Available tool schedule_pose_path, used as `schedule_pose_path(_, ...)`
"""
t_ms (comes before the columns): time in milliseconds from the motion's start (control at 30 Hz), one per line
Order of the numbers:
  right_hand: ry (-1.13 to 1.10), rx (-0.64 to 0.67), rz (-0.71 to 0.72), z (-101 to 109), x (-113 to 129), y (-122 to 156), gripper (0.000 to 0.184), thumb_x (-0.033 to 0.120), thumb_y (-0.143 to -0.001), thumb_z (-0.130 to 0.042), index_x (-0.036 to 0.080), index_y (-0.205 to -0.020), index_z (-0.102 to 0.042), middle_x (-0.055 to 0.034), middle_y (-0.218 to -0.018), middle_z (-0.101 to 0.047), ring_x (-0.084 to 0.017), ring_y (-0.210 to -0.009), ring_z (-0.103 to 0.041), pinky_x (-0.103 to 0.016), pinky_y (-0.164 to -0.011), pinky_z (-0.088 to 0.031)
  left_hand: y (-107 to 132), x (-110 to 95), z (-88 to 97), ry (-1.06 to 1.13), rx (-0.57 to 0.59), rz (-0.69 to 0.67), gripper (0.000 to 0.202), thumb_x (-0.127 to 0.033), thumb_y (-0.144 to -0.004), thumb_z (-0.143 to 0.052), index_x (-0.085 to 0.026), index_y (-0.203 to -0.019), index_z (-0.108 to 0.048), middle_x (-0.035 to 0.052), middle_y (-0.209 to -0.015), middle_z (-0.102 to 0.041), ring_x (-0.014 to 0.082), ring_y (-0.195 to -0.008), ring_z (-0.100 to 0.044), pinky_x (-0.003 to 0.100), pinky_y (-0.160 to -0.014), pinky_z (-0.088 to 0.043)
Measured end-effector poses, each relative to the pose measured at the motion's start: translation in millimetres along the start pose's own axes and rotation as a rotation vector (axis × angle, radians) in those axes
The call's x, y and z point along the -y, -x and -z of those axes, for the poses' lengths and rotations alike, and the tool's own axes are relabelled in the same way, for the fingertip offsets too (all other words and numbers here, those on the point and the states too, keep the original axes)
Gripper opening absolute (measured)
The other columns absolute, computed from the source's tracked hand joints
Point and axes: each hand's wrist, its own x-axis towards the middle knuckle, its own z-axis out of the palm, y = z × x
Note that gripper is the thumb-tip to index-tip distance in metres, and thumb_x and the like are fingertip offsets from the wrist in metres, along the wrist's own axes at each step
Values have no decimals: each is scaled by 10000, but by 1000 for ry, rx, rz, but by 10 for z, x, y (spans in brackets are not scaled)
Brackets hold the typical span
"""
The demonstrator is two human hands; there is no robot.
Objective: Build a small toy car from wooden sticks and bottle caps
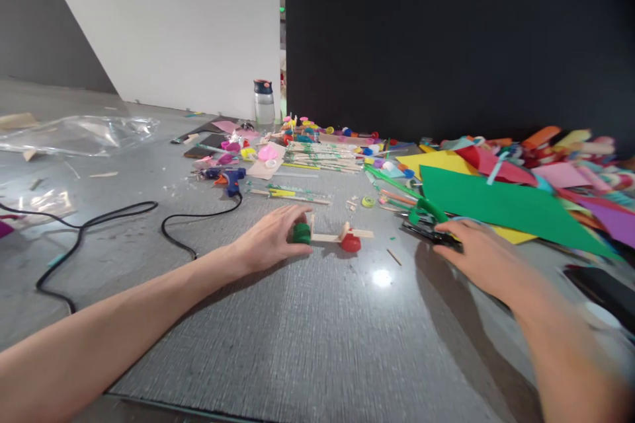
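My left hand [274, 238] curls around a green bottle cap [301, 233] at one end of a small craft-stick construction [326, 238]. A red bottle cap [350, 242] sits near its other end, and the whole piece rests low on the table. On the right, my right hand [476, 252] has its thumb and fingers closed about a black-handled tool [421, 231], whose kind I cannot make out. Right behind that tool lies a green strip [430, 208]. A short thin stick [394, 256] is on the table between my hands.
A blue glue gun [233, 180] with a black cord [198, 217] lies at left. Craft sticks [322, 155] are heaped at the back, before a water bottle [264, 104]. Green paper [496, 201] and coloured scraps spread at right, near a black phone-like slab [602, 294].
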Motion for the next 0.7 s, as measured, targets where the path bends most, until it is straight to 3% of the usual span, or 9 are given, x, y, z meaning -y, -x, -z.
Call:
schedule_pose_path(100, -125, 99, 83, 87, 389, 40, 328, 492, -978, -493, 254, -895, -703, -41, -942, -734, -240, -806, -686, -342, -670, -507, -12, 16, 9, 34, -10, 13, 715, -385, -810, -800, -161, -1408, -478, 127, -1192, -690, 280, -1101, -662, 441, -981, -502)
schedule_pose_path(233, -191, 199, 142, 27, 692, 51, 249, 399, -943, -556, 249, -775, -663, -11, -808, -707, -209, -725, -659, -307, -625, -447, -26, 30, 13, 83, -39, 17, 680, -425, -821, -773, -154, -1382, -500, 128, -1168, -695, 280, -1088, -662, 453, -984, -493)
schedule_pose_path(367, -198, 181, 81, -77, 618, 26, 217, 331, -895, -529, 230, -740, -643, -38, -772, -703, -228, -700, -652, -317, -602, -411, -25, 21, 26, 144, -67, 25, 653, -442, -802, -772, -162, -1345, -542, 116, -1135, -715, 280, -1067, -669, 442, -961, -497)
schedule_pose_path(467, -214, 167, 30, -81, 523, 12, 218, 352, -859, -542, 231, -697, -624, -38, -713, -683, -232, -647, -625, -320, -568, -375, -16, 9, 60, 207, -122, 56, 563, -491, -893, -654, -166, -1341, -555, 122, -1151, -723, 269, -1051, -677, 404, -887, -519)
schedule_pose_path(600, -317, 165, 24, 111, 526, 32, 263, 448, -892, -547, 241, -746, -619, -10, -709, -656, -207, -636, -591, -315, -577, -412, -14, 41, 118, 273, -280, 117, 518, -546, -1023, -387, -167, -1331, -559, 135, -1204, -706, 258, -1079, -659, 376, -849, -524)
schedule_pose_path(700, -417, 187, 52, 357, 535, 220, 365, 553, -971, -488, 257, -814, -630, -5, -762, -659, -200, -698, -615, -296, -608, -483, -34, 118, 128, 291, -366, 162, 502, -550, -1025, -388, -159, -1264, -595, 132, -1186, -714, 257, -1075, -658, 364, -844, -524)
